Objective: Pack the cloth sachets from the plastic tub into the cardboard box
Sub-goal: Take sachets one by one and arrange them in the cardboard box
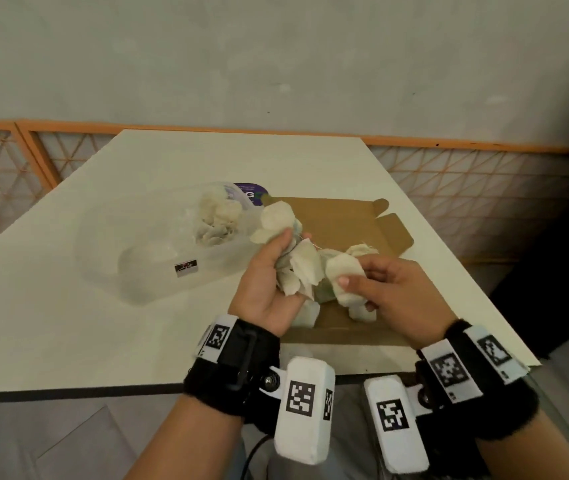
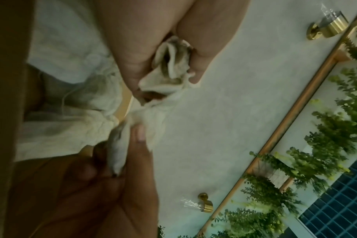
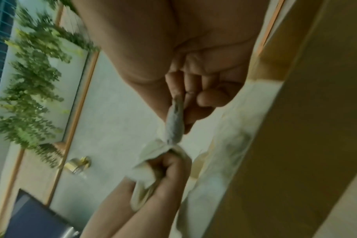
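Cloth sachets (image 1: 297, 268) gripped by both hands above cardboard box (image 1: 349, 220)

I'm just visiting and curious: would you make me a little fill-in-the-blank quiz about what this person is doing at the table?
1. The left hand grips a bunch of cloth ____.
2. The right hand pinches one sachet above the open ____ box.
3. More sachets still lie in the clear plastic ____.
4. The tub sits to the ____ of the cardboard box on the table.

Missing words: sachets; cardboard; tub; left
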